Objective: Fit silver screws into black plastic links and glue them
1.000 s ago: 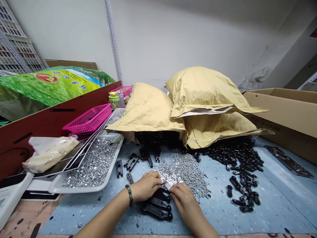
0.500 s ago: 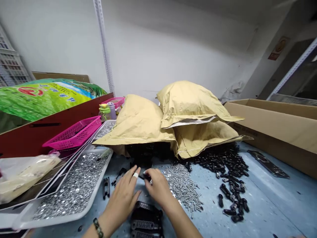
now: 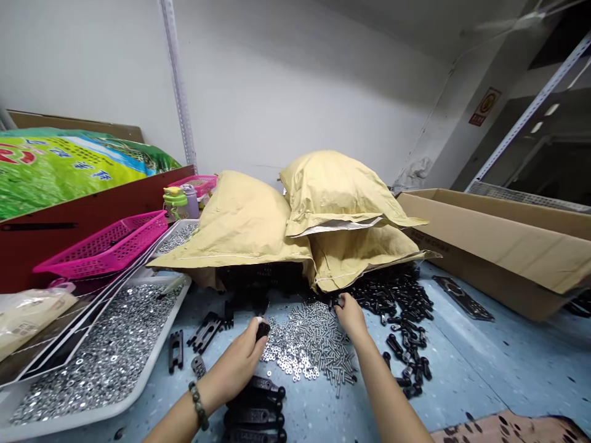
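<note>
My left hand (image 3: 237,364), with a beaded bracelet on the wrist and a white wrap on a finger, is closed around a black plastic part (image 3: 263,330). Further right, my right hand (image 3: 351,318) pinches its fingers together by a small dark piece at the back edge of the screw pile (image 3: 325,335); what they hold is mostly hidden. Silver washers (image 3: 295,357) lie between the hands. A row of long black parts (image 3: 255,416) sits below my left hand. Loose black clips (image 3: 206,331) lie to its left.
A white tray of washers (image 3: 162,363) stands at left, near a pink basket (image 3: 108,246). Yellow paper sacks (image 3: 249,227) lie behind the piles. Small black parts (image 3: 392,301) are heaped at right, before a cardboard box (image 3: 498,234).
My hands have moved apart from being close together. The right one has gone right to the far edge of the screws; the left keeps a black part. The view has turned right.
</note>
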`<move>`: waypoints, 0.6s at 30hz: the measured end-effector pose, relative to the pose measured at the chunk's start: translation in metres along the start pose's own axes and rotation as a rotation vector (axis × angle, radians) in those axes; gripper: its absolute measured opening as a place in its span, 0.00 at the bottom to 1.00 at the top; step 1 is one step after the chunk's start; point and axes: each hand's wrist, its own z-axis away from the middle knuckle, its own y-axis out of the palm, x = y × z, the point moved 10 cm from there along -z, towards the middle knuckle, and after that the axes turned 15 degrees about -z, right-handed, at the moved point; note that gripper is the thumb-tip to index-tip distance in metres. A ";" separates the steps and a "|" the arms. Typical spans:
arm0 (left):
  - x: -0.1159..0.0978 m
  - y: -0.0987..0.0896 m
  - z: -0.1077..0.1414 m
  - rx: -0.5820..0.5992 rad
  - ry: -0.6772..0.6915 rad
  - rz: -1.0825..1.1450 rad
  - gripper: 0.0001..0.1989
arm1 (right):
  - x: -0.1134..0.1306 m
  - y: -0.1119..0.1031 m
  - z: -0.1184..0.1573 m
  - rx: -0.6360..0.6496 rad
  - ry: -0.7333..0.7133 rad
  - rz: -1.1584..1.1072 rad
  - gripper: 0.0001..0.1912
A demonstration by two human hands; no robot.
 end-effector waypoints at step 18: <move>-0.034 -0.006 0.015 -0.075 0.151 -0.282 0.12 | 0.113 0.096 0.149 0.483 -0.050 -0.716 0.12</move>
